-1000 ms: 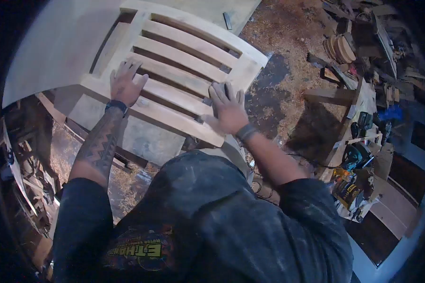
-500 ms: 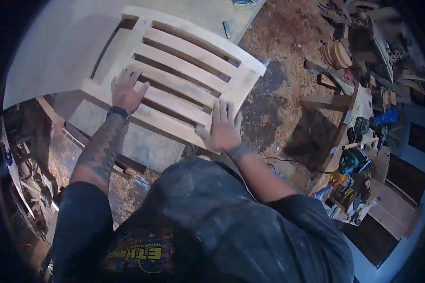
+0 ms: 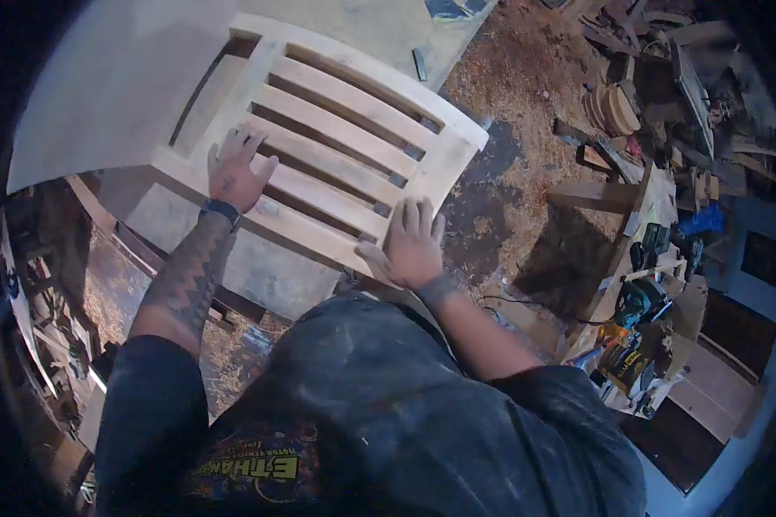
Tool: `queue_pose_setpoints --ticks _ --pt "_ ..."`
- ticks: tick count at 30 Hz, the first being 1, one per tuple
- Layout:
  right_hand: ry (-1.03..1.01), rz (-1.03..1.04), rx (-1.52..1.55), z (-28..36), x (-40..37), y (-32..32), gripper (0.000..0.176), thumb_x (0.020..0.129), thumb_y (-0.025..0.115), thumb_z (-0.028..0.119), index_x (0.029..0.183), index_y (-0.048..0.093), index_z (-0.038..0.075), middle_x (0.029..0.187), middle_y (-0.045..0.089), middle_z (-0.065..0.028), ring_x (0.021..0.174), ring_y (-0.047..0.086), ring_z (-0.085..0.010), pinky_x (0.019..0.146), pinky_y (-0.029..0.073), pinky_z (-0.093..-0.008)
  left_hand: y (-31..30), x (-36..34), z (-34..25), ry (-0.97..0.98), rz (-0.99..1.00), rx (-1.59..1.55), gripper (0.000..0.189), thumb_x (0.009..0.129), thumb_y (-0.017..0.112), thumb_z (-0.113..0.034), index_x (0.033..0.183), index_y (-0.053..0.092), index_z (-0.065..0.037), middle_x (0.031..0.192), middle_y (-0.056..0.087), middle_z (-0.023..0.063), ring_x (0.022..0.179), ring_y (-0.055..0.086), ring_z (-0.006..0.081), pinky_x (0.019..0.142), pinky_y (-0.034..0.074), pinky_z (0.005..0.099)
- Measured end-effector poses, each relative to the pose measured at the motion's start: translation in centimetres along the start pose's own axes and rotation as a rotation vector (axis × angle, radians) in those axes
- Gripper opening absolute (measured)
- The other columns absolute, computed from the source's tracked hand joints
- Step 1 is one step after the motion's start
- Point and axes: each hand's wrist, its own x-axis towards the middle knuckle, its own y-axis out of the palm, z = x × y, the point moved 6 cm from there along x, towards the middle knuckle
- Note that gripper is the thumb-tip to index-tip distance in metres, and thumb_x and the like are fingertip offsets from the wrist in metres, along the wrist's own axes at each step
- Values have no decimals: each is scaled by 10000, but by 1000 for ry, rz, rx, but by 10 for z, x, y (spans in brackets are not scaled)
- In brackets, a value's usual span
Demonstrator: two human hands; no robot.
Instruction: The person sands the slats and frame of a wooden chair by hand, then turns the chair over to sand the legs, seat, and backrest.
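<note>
A pale wooden slatted frame (image 3: 441, 165) with curved slats between wider rails lies on a light board-topped bench (image 3: 90, 112). My left hand (image 3: 240, 175) rests on the frame's left cross rail and near edge, fingers spread, a dark band at the wrist. On the right end rail, near the frame's closest corner, lies my right hand (image 3: 416, 250), fingers apart and thumb out to the left. Both hands press flat on the wood and hold nothing loose. The palms' undersides are hidden.
A small dark bar-shaped object (image 3: 419, 65) lies on the bench beyond the frame. To the right, a side table holds a teal power tool (image 3: 636, 303) and a dark packet (image 3: 622, 362). Scrap wood (image 3: 612, 108) is piled at the upper right; shavings (image 3: 526, 52) cover the floor.
My right hand has slid slightly toward me along the right end rail. My left hand stays at the same spot on the frame. The whole view has shifted a little.
</note>
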Motion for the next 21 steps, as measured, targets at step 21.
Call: queue_pose_setpoints --ticks 21 --pt "-187 64 -15 -54 19 -1 1178 924 601 783 1710 244 -18 1764 277 -270 1646 232 -470 1267 155 -762 5 -3 -3 12 -31 -4 580 979 732 -453 1505 628 -234 1691 483 83 1597 382 329 1300 214 643"
